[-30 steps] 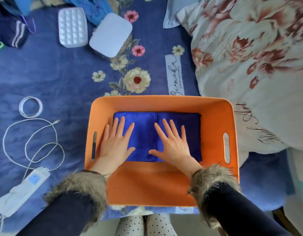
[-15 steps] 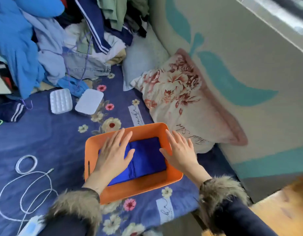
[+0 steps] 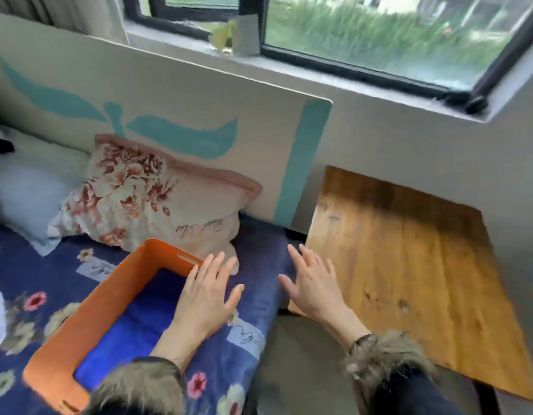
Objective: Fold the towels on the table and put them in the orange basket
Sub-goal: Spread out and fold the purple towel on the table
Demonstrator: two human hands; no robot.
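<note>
Item: basket (image 3: 115, 298). Orange, rectangular, rigid smooth walls, rounded corners, a slot handle in the far wall. Sits on the bed (image 3: 259, 259), near left of the scene.

Contents: towels (image 3: 133, 327). Blue, soft, matt, folded flat on the basket floor; how many there are cannot be told. The near right part is hidden by the left forearm.

Left hand (image 3: 210, 292): fingers straight and spread, holding nothing, over the basket's right far corner; whether it touches the rim cannot be told.

Right hand (image 3: 311, 283): fingers straight and spread, holding nothing, between the bed edge and the table (image 3: 409, 265).

Table: bare wooden boards, glossy, knotted, to the right of the bed. No towel shows on the visible part.

Bed cover: dark blue plush with printed flowers and script labels. Pillow (image 3: 145, 199): cream with red flowers, just beyond the basket.

Step, as judged: hands leaving the basket, towels already stowed. Handling note: lift both palms straight up so the folds do not drag open; check the table for any remaining towel before calling the task done. The frame is motion-blurred, so fine detail is uncertain.
</note>
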